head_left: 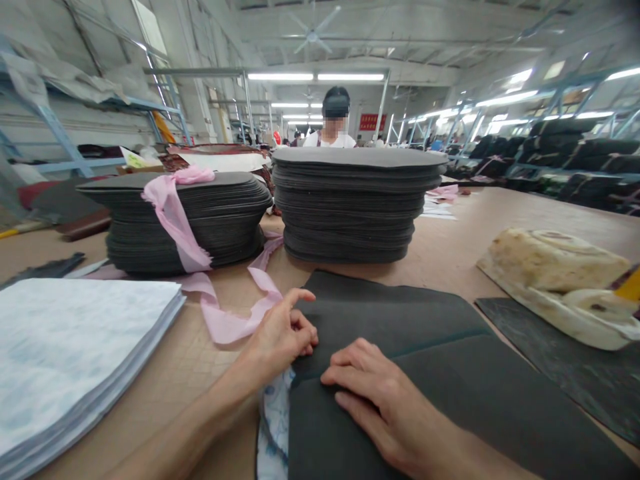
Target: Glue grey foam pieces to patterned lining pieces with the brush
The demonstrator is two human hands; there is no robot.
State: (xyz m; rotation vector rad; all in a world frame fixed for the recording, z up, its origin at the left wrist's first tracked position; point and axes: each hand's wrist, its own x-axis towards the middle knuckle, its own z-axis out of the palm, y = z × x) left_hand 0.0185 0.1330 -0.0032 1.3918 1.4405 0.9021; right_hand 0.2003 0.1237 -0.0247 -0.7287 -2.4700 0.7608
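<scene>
A dark grey foam sheet (pixel 430 373) lies on the brown table (pixel 200 360) right in front of me, with another grey sheet (pixel 380 310) under it. A white patterned paper (pixel 273 420) peeks out beneath its left edge. My left hand (pixel 280 333) rests at that left edge, fingers curled in a pinch on the sheet's edge. My right hand (pixel 385 400) lies on top of the sheet with fingers bent, pressing it down.
Two tall stacks of grey foam pieces stand behind, one (pixel 355 200) in the middle, one (pixel 185 220) at left tied with pink ribbon (pixel 215 293). A white paper pile (pixel 70 347) lies at left, a stained tray (pixel 555 280) at right. A person (pixel 334 120) stands behind the stacks.
</scene>
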